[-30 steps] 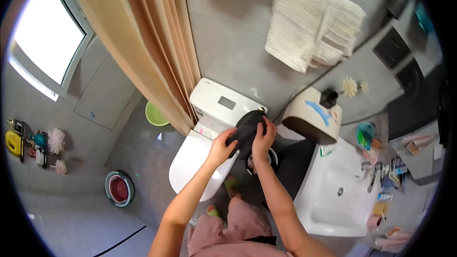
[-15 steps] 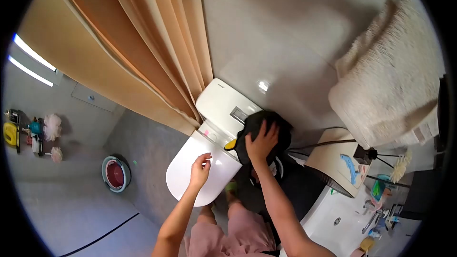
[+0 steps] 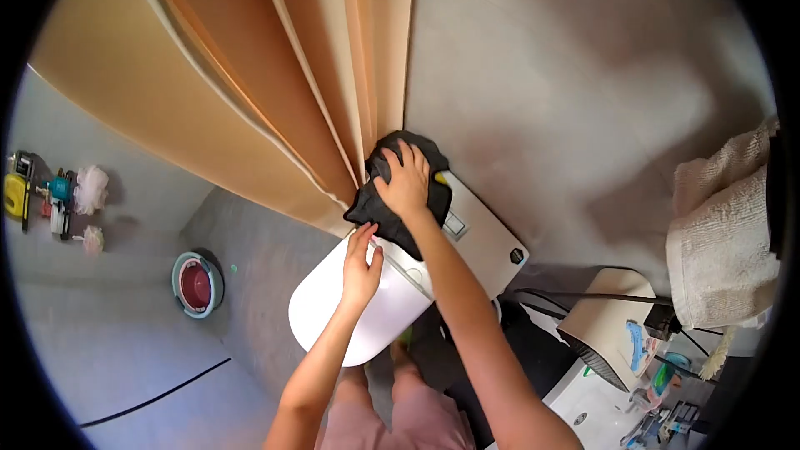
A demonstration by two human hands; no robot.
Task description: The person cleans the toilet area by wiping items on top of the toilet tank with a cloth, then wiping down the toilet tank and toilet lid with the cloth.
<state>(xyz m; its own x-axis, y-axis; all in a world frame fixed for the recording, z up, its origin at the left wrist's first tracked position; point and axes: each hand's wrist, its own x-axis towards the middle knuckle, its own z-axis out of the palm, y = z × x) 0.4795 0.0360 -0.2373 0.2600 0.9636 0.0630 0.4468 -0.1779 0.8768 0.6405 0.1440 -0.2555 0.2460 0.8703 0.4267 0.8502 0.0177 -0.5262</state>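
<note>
A crumpled black cloth (image 3: 390, 217) with a little yellow at its edge is draped over the left end of the white toilet tank (image 3: 487, 250), against the curtain. My right hand (image 3: 405, 183) lies on top of the cloth with its fingers spread. Below it, my left hand (image 3: 361, 271) is over the closed toilet lid (image 3: 333, 292). Its fingers are stretched out, their tips close to the cloth's lower edge; whether they touch it I cannot tell. Part of the flush button (image 3: 454, 225) shows beside my right forearm.
An orange-beige curtain (image 3: 275, 75) hangs behind the toilet's left side. On the right are a beige heater-like box (image 3: 612, 325) with cables, a washbasin (image 3: 575, 404) and a hanging towel (image 3: 721, 233). Nested basins (image 3: 197, 285) stand on the floor at left.
My right hand and the black cloth have moved left across the tank, from its right end to its left end. My left hand has shifted up nearer the cloth. The view has turned slightly.
</note>
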